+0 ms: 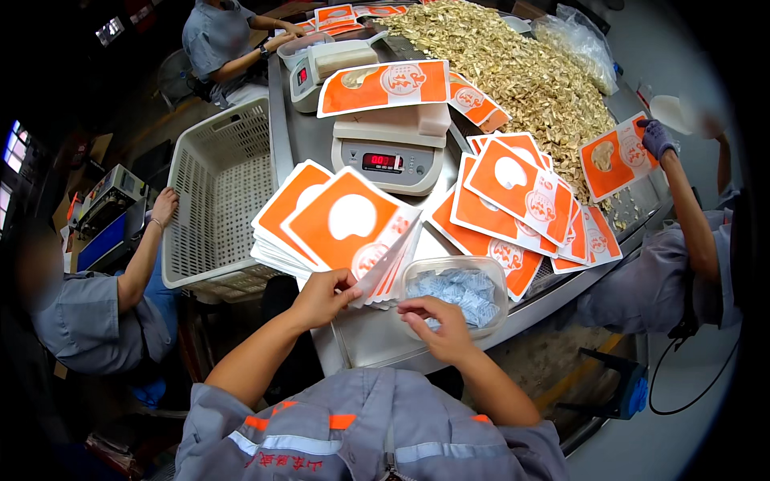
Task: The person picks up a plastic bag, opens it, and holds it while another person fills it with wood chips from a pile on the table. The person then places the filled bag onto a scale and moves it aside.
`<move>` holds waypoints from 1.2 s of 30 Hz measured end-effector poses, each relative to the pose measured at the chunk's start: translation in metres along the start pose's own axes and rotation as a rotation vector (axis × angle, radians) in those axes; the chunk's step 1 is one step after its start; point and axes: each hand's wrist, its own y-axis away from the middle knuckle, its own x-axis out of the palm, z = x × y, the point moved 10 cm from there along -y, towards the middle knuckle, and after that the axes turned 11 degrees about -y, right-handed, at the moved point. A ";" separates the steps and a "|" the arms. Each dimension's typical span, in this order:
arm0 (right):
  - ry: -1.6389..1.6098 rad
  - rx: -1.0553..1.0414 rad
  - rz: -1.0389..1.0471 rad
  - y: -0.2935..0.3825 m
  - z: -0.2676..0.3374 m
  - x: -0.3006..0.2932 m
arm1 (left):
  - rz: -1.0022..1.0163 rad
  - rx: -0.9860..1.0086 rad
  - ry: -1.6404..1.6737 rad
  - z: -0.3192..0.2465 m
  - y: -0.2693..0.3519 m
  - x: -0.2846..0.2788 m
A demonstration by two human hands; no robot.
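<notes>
My left hand (328,296) pinches the lower edge of the top orange-and-white pouch (346,225) on a fanned stack. That pouch has a clear-looking window shape and its near end is lifted off the ones below. Above the near rim of a clear plastic tub (502,288), my right hand (439,329) is half curled with its fingers apart; I see nothing in it. Small blue-and-white sachets (460,291) fill the tub. To its right lies a second, loosely spread pile of the same pouches (508,198).
Beyond the stack, a digital scale (388,162) carries a pouch (385,87). Dried slices (511,66) are heaped on the metal table. A perforated plastic crate (222,180) stands left, with a co-worker's hand (164,206) on it. At right, another worker's gloved hand (657,138) holds a pouch.
</notes>
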 end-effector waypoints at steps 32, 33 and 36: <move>0.258 -0.255 -0.153 0.030 -0.008 0.035 | -0.325 1.108 -0.560 -0.154 0.115 0.031; 0.034 -0.136 -0.174 0.026 -0.023 0.029 | -0.413 1.076 -0.608 -0.155 0.113 0.018; -0.047 0.002 -0.270 0.016 -0.040 0.021 | -0.569 0.689 -0.605 -0.124 0.088 -0.005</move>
